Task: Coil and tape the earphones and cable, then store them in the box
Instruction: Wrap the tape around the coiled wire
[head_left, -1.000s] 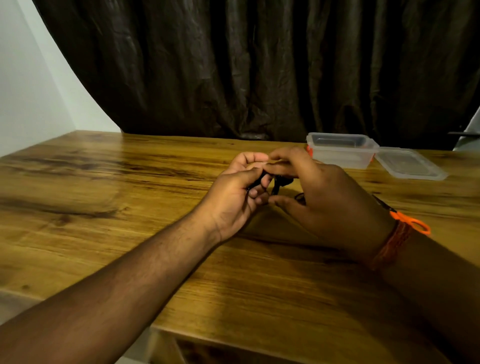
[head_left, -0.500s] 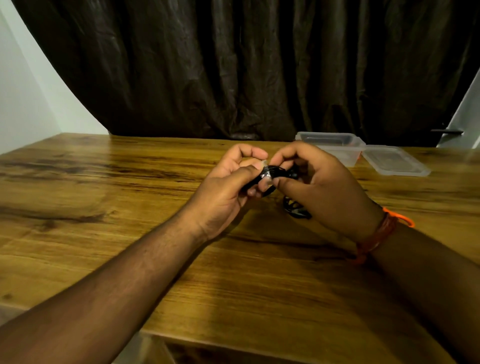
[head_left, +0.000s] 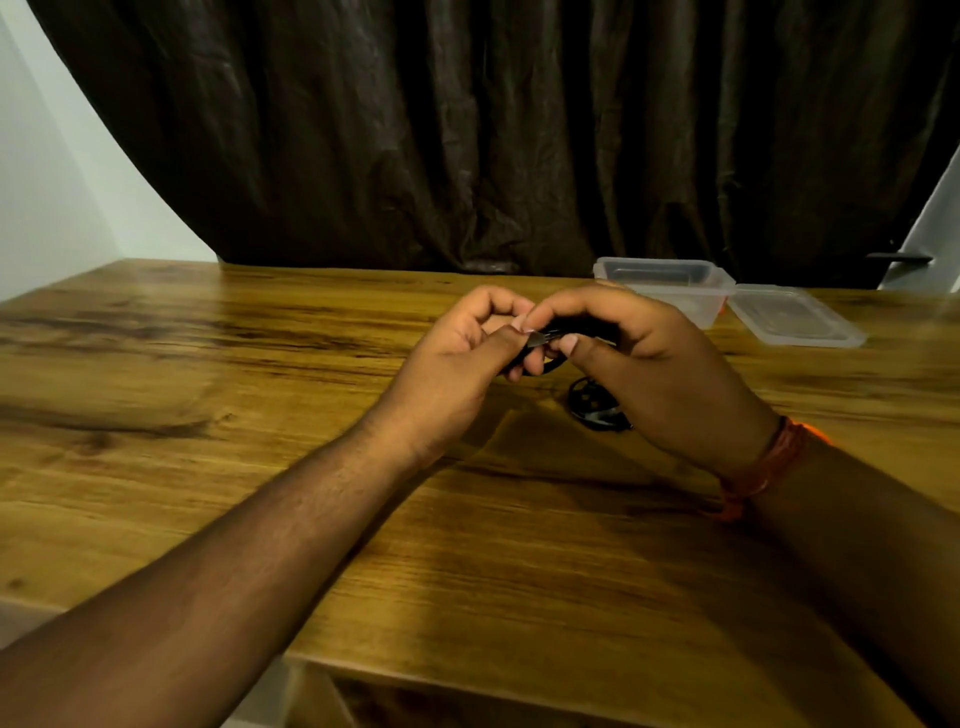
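Held between both hands, just above the bench: a small black coil of wire, earphones or cable not possible to tell, pinched at its near edge. Left hand curled round the coil's left side, thumb pressed along it; right hand curled over the top, thumb and forefinger nipping a pale sliver at the meeting point, probably tape, though too small and blurred to be sure. Compared with half a second ago, fingertips drawn closer together over that sliver, right thumb now laid flatter against the bundle; a second ago, both hands lower and more closed over the wire. Judged from that: winding finished on this coil, taping in progress, the strip being pressed round and smoothed down. Just below the right hand, resting on the bench, a second black coil, partly hidden by the palm, untouched. Round the right wrist, an orange band. Beyond the right hand, well apart, the clear box standing open with nothing visible inside, its lid flat beside it, further right. Storing not yet begun. Behind everything, a dark curtain.
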